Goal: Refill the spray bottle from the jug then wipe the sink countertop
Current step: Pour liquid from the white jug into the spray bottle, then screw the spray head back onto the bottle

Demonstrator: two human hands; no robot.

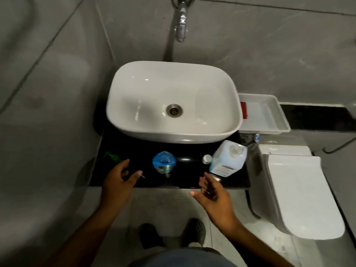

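We see the jug [228, 158], pale and translucent, standing at the right of the black countertop [237, 182], its label too blurred to read, a small white cap [207, 159] just beside it. A blue bottle [164, 164] stands centre, before the white basin [173, 102]. Our left hand [117, 183] and right hand [216, 197] hover spread, holding nothing.

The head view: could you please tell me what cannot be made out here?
- Jug label: blurred, too small to read.
- Green spray head: dim against the black countertop, partly behind the left hand.
- Red item in the white tray: partly hidden by the basin rim.
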